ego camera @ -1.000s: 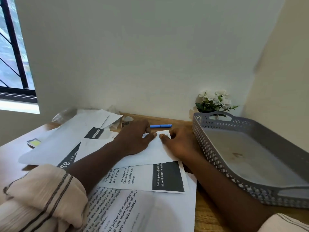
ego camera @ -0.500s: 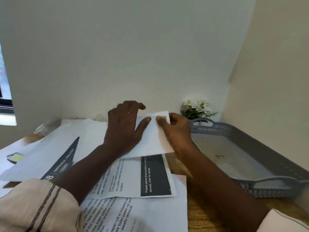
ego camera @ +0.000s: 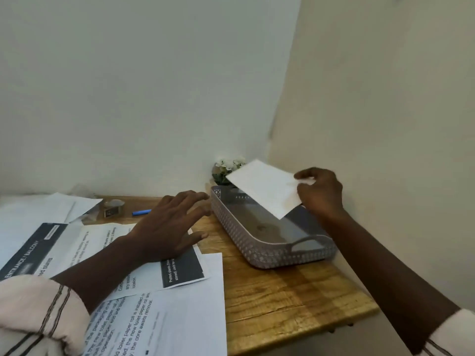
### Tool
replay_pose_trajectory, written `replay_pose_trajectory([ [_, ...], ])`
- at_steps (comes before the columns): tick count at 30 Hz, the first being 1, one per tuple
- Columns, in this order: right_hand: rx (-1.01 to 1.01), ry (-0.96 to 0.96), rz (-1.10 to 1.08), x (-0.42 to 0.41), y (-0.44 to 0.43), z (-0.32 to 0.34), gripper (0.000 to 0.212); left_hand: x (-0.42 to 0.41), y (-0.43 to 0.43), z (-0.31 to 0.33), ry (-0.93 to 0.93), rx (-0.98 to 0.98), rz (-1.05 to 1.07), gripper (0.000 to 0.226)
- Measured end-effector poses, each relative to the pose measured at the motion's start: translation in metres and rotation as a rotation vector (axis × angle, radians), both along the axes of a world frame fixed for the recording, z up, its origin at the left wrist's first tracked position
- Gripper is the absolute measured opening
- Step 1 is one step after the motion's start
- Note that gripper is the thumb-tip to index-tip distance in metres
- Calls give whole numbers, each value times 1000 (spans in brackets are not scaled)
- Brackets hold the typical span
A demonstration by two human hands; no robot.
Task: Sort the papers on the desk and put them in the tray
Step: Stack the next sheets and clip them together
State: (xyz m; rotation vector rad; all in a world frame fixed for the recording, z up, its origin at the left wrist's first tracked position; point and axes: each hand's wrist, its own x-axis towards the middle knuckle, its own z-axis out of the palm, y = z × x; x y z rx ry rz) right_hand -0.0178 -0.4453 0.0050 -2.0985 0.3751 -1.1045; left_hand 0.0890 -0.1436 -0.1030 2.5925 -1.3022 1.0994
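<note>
My right hand [ego camera: 320, 192] pinches a blank white sheet [ego camera: 264, 187] by its right edge and holds it tilted above the far half of the grey perforated tray [ego camera: 257, 249]. The tray stands on the right of the wooden desk [ego camera: 277, 291] and holds nothing I can see. My left hand [ego camera: 169, 227] hovers with its fingers spread over the printed papers [ego camera: 159, 312] on the left, its fingertips close to the tray's left wall. Several printed sheets overlap there, one with a dark block [ego camera: 183, 269] and one with a dark banner [ego camera: 30, 250].
A blue pen [ego camera: 141, 212] and a small tape roll [ego camera: 113, 208] lie near the back wall. A little pot of white flowers [ego camera: 227, 168] stands in the corner behind the tray. Walls close in at the back and right. Bare desk lies in front of the tray.
My right hand lifted the blank sheet off the pile and carried it right, over the tray. My left hand let go of the sheet and now hovers. The view swung right.
</note>
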Motion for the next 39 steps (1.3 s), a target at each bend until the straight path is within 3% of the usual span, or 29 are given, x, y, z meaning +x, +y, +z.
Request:
replay_pose_trajectory([
  [3,-99,368,-14,11,-17,-17,24,3,4,-3,50,42,20,44],
  [6,-300,687,-40,27,-25,-29,27,6,6,-6,101,46,37,47],
  [13,-579,1104,13,26,-6,-31,12,10,6,-7,193,78,83,56],
  [16,-763,1033,-108,21,4,-23,32,9,5,-6,246,76,89,63],
  [19,-767,607,-104,13,24,-11,32,10,4,0,265,72,92,61],
  [21,-712,275,143,4,56,-7,24,10,8,10,274,56,117,58],
  [23,-572,90,504,-2,100,-14,19,7,17,26,294,-23,135,60],
  [25,-501,81,738,-3,138,-32,23,4,29,45,349,-117,176,65],
  [27,-536,214,828,7,162,-54,44,-1,42,62,425,-173,250,65],
  [29,-615,302,889,24,176,-72,64,-6,59,70,495,-138,385,50],
  [31,-612,292,986,41,185,-78,71,-14,78,67,537,-87,533,39],
  [33,-639,320,1127,55,191,-81,69,-29,98,57,584,-63,714,46],
  [35,-798,428,1196,65,195,-87,65,-48,119,45,584,-44,913,61],
  [37,-947,511,1184,68,199,-99,67,-70,141,37,582,-61,1057,74],
  [39,-950,487,1163,69,201,-109,69,-90,158,34,582,-129,1167,84],
])
